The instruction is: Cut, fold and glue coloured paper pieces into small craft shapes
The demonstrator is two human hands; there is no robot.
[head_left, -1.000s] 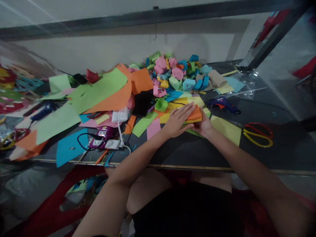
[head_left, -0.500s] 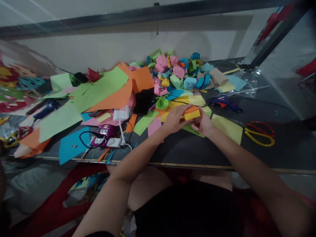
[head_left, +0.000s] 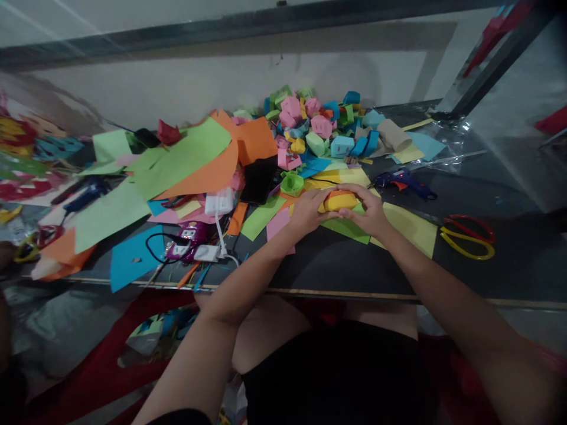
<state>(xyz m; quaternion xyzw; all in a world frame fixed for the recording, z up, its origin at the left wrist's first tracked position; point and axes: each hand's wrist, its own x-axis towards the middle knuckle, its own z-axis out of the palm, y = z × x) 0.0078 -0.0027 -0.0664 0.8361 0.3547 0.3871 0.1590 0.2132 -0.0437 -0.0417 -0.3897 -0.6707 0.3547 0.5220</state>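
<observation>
Between my two hands is a yellow and orange paper piece (head_left: 340, 202), its yellow side bowed outward toward me. My left hand (head_left: 310, 211) grips its left end, and my right hand (head_left: 368, 209) wraps round the right end, with the thumb at the near lower edge. Both hands are above sheets of yellow and green paper (head_left: 348, 229). A small open green paper cup (head_left: 292, 184) stands just beyond my left hand. Farther back lies a heap of folded pink, blue, green and yellow paper pieces (head_left: 321, 126).
Red and yellow scissors (head_left: 468, 237) and a blue glue gun (head_left: 407, 182) lie to the right. Left are a black phone (head_left: 257, 180), a purple power strip (head_left: 190, 241) with cables, and large green sheets (head_left: 181, 159). Another person's hand (head_left: 6, 254) shows at the left edge.
My right hand has moved up round the right end of the paper piece. The flat yellow side now looks rounded. The other person's hand has come into view at the left.
</observation>
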